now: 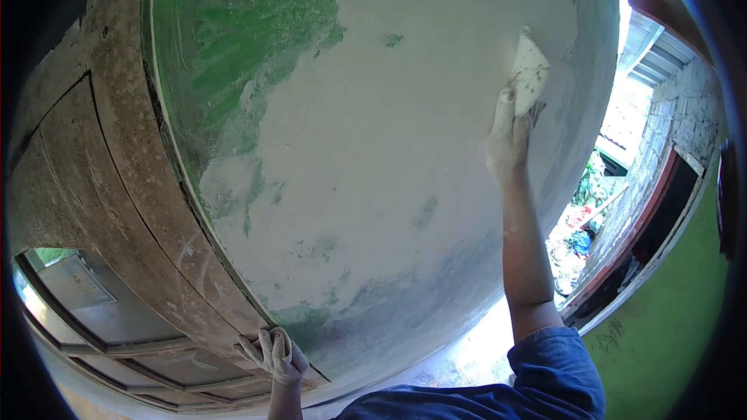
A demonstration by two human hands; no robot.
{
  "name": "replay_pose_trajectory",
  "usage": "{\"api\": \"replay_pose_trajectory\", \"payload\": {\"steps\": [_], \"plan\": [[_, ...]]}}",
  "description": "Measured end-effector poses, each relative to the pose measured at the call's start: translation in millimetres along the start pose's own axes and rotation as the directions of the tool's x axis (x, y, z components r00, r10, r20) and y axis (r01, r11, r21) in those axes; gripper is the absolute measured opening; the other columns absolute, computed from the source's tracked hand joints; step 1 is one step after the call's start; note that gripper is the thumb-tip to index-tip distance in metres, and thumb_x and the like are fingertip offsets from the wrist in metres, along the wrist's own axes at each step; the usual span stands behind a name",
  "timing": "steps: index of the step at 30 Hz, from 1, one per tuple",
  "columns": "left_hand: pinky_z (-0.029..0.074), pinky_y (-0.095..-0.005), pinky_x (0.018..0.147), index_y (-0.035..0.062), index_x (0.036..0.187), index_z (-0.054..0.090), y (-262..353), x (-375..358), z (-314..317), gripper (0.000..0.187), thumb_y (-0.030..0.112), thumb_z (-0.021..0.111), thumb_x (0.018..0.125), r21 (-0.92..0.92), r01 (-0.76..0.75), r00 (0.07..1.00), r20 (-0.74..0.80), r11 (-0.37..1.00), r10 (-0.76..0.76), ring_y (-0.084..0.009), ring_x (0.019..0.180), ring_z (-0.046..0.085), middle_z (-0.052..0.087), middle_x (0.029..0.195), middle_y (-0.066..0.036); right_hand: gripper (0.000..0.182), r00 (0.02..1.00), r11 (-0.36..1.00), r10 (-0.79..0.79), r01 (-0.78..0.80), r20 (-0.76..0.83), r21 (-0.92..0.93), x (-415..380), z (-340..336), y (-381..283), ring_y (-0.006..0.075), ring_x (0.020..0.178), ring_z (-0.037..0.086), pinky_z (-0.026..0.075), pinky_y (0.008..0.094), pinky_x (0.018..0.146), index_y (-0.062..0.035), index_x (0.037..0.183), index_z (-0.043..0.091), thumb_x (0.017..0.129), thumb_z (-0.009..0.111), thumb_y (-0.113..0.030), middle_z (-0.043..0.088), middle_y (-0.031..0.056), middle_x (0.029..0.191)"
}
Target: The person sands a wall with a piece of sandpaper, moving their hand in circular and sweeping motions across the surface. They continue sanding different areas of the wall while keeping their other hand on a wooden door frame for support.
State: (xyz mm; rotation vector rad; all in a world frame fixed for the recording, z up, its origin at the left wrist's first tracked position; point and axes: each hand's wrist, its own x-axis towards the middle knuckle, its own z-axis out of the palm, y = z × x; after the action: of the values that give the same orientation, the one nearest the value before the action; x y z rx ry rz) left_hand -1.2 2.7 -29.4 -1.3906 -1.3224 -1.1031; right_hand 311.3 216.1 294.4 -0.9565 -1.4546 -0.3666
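My right hand (510, 136), dusted white, is raised on the right part of the wall. It is closed around a putty knife (531, 70) whose blade is coated with pale, speckled filler and lies against or close to the wall. Grey-white filler covers much of the wall (405, 124), with green paint (241, 31) showing at the upper left and in small patches. Low at the left, my left hand (278, 354), also whitened, is at the edge of the wooden frame (167, 225). Its fingers are curled, and what they hold, if anything, is hidden.
Left of the wall is a wooden panel with a window (117, 303) of glass panes. At the right there are a block wall (661, 132), a reddish-framed opening (654, 218) and a green wall (661, 334). A wooden beam (665, 15) runs along the upper right.
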Motion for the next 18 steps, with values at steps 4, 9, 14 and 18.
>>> {"api": "replay_pose_trajectory", "payload": {"steps": [4,9,14,18], "plan": [[0.006,-0.0624,0.105,0.0037,0.13,0.042,1.1,1.8,-0.4,0.042,0.013,0.042,0.09,0.025,-0.001,1.0,-0.003,1.0,0.001,-0.051,0.132,0.017,0.034,0.141,-0.02,0.064,0.96,0.96,-0.277,0.278,-0.031,0.043,-35.0,10.7,-36.2,0.0378,0.138,0.006,-0.002,0.0575,0.108,-0.0028,0.142,0.021,0.088,0.053,-0.018,0.016,0.0169,0.149],[0.005,-0.0624,0.105,0.0043,0.132,0.04,0.9,4.3,-3.0,0.043,0.013,0.041,0.091,0.026,-0.016,1.0,0.021,1.0,0.015,-0.0502,0.132,0.017,0.031,0.143,-0.02,0.071,0.698,0.706,-0.706,0.707,0.116,0.04,-114.5,25.9,-72.2,0.0369,0.138,0.004,-0.005,0.0598,0.107,-0.0176,0.144,0.022,0.084,0.058,-0.034,0.015,0.0096,0.15],[0.004,-0.0615,0.107,0.0103,0.131,0.042,-1.8,-2.5,-1.7,0.042,0.02,0.038,0.09,0.003,0.022,0.999,0.028,1.0,-0.023,-0.0489,0.133,0.015,0.033,0.144,-0.012,0.067,0.915,0.91,-0.402,0.401,-0.016,0.107,-39.4,4.6,-32.9,0.0359,0.138,0.001,-0.006,0.0571,0.108,-0.0077,0.144,0.017,0.09,0.05,-0.031,0.013,0.0138,0.15],[0.005,-0.0629,0.105,0.0071,0.131,0.041,-1.9,-1.3,-1.7,0.041,0.017,0.039,0.091,0.039,-0.001,1.0,0.022,0.999,0.0,-0.0506,0.132,0.016,0.033,0.143,-0.017,0.059,0.991,0.978,0.108,-0.093,-0.076,0.185,11.9,3.0,21.4,0.0357,0.138,0.001,-0.008,0.0542,0.108,0.0052,0.14,0.015,0.095,0.038,-0.024,0.012,0.0214,0.148]]}}
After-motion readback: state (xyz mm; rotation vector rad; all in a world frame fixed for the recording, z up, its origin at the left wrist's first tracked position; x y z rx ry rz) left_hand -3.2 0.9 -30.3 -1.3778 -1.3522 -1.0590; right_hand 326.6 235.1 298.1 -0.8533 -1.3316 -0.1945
